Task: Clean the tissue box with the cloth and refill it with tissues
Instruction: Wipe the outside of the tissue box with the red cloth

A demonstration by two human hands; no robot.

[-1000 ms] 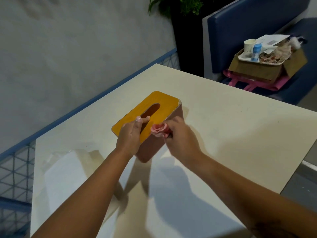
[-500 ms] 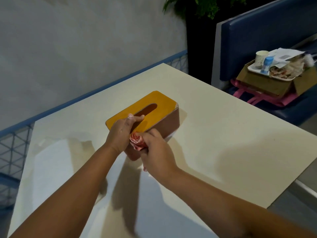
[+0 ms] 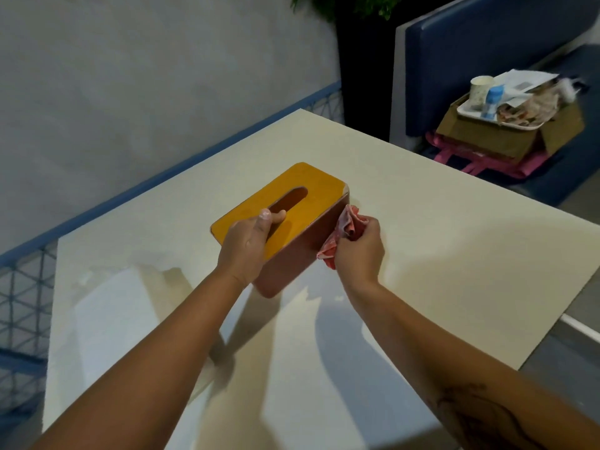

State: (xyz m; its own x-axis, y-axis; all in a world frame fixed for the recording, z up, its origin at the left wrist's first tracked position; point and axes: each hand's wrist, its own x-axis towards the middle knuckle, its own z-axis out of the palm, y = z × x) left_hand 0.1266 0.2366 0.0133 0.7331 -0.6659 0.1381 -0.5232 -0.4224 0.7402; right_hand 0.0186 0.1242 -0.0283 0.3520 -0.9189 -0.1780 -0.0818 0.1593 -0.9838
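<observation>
A tissue box (image 3: 302, 203) with a yellow-orange wooden lid and brown sides lies on the cream table (image 3: 422, 228). Its lid has an oval slot, and no tissue shows in it. My left hand (image 3: 248, 241) rests on the lid's near end with a fingertip hooked into the slot, holding the box still. My right hand (image 3: 358, 250) grips a crumpled pink cloth (image 3: 344, 230) and presses it against the box's long brown right side, near the far corner.
A blue bench seat (image 3: 487, 47) stands beyond the table's far right edge, carrying a cardboard box (image 3: 506, 138) with a tray of cups and papers. A blue railing (image 3: 162, 180) runs along the table's left side. A plant (image 3: 350, 4) stands at the back.
My right hand slid the cloth along the box's brown side from the near end toward the far corner. My left hand kept its hold on the lid.
</observation>
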